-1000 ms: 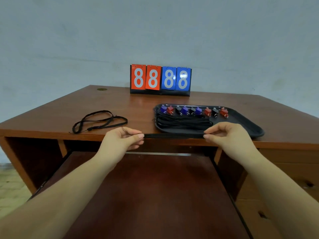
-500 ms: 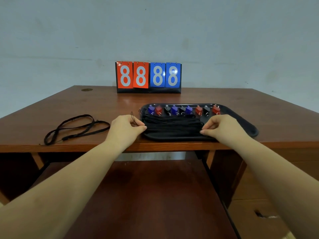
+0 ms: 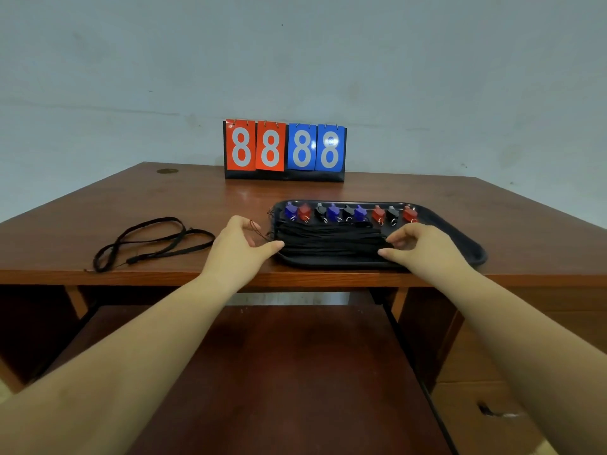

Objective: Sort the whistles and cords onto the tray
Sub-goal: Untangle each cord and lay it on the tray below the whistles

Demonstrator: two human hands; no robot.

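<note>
Both hands, left hand point(image 3: 239, 242) and right hand point(image 3: 418, 245), spread loosely at the cord bundle point(image 3: 328, 242) ends near the tray point(image 3: 466, 247) rim at 6 o'clock, holding nothing I can tell, loose cord point(image 3: 154, 242) well apart at 9 o'clock.

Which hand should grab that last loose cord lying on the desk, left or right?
Left, most likely. The left hand is at the tray's left edge, on the same side as the loose cord. The right hand is over the cord bundle and would have to cross over.
</note>
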